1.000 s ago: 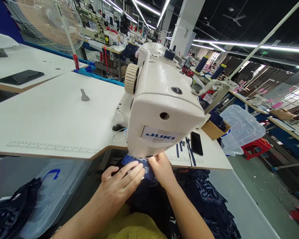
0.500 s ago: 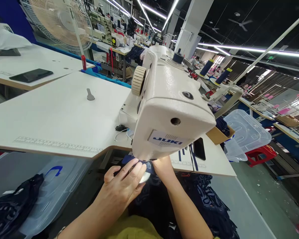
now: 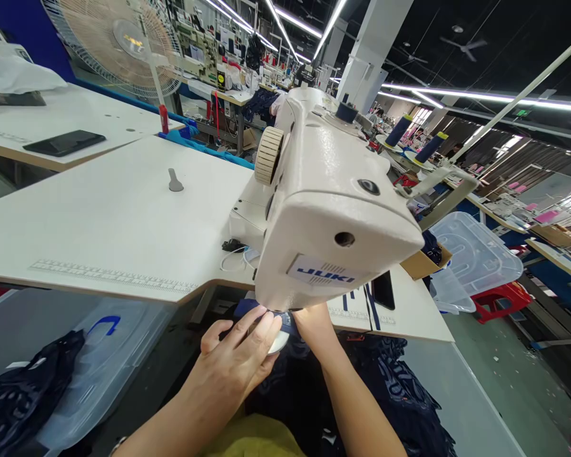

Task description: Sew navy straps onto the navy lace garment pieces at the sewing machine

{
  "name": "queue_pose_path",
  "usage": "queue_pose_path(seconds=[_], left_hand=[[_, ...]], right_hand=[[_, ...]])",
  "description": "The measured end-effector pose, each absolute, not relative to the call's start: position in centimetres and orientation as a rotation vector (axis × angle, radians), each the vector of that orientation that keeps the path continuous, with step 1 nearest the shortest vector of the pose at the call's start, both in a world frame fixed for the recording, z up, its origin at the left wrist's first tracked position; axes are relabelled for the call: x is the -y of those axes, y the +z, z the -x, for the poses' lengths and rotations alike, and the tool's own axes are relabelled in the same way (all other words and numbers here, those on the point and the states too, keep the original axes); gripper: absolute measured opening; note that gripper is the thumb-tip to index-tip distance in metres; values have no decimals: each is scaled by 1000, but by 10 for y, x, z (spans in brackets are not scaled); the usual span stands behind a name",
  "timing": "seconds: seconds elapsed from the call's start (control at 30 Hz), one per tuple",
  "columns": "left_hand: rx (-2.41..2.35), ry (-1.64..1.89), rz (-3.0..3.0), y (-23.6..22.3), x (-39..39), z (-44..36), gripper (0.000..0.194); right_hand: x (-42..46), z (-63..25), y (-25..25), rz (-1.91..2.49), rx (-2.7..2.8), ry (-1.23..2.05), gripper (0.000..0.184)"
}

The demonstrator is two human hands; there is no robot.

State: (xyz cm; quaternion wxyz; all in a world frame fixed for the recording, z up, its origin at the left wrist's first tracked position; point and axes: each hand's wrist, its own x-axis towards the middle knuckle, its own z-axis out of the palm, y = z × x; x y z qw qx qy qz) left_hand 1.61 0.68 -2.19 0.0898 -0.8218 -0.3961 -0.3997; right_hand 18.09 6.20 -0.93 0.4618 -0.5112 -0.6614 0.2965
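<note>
We have the blue cloth point(image 3: 289, 322) beneath the sewing machine's head point(image 3: 333, 222). Our left hand point(image 3: 235, 362) curves beside it; our right hand's point(image 3: 316, 329) fingertips are hidden; we can't tell either grip. The cloth seems light, soft, best guided flat by its edges.

Bright o/head tube lights point(image 3: 330, 28) w/ glare on machine head point(image 3: 337, 184), dim under tabletop point(image 3: 99, 209), wide-angle stretch @ edges
</note>
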Motion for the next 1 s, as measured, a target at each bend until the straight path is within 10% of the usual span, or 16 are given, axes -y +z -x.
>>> queue_pose_path(seconds=[0.4, 0.73, 1.0], left_hand=[[1066, -1018, 2425, -38, -16, -2, 36], [736, -937, 2400, -41, -30, 12, 35], [695, -860, 2405, -30, -28, 9, 37]], right_hand=[[-63, -173, -15, 1321, 1530, 649, 14], [-57, -183, -114, 1527, 1102, 601, 24], [-9, -184, -65, 1426, 1408, 724, 29]])
